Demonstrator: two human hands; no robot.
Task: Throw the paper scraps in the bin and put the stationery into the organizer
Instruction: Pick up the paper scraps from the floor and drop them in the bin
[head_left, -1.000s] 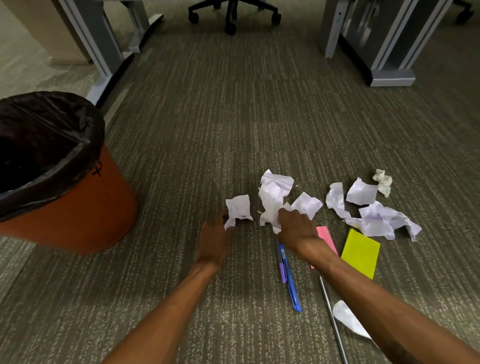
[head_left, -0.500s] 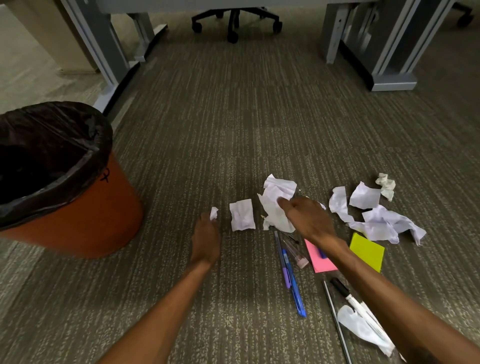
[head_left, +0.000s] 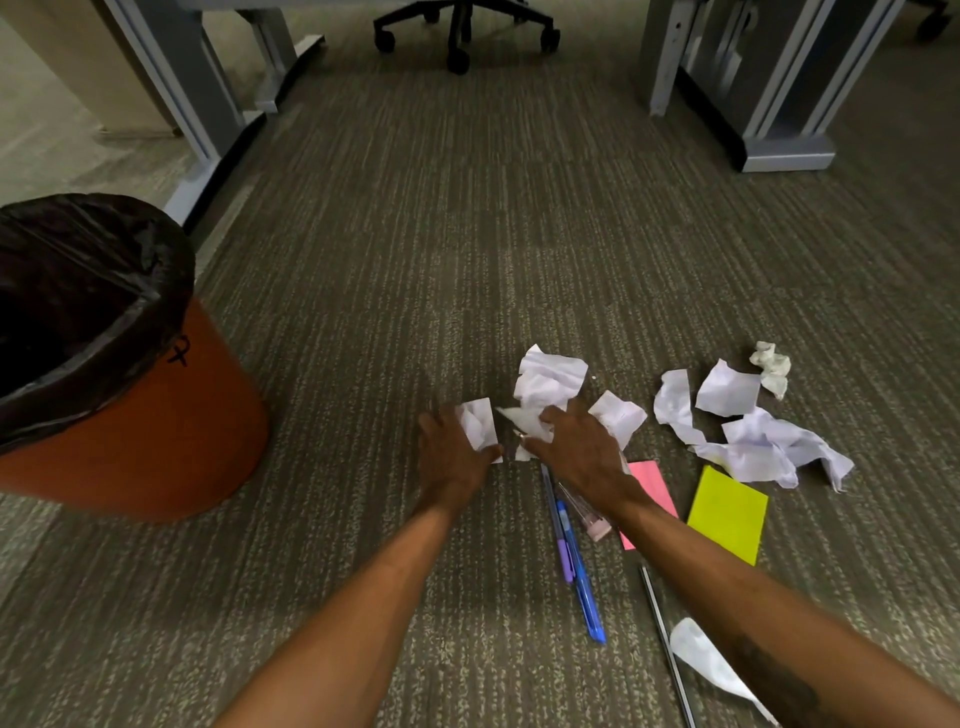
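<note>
Left hand pinches a small scrap; right hand, fingers spread, presses the crumpled sheet. Recommend gathering both fully before lifting toward the lined bin, well left.

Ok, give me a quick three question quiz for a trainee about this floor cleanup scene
1. True or false: the orange bin stands on the person's left.
2. Which lies nearest the yellow sticky pad? A) the pink sticky pad B) the bin C) the office chair
3. Fill in: the left hand rests on a paper ____.

Key: 1 true. 2 A. 3 scrap; the right hand presses on crumpled paper beside it.
</note>
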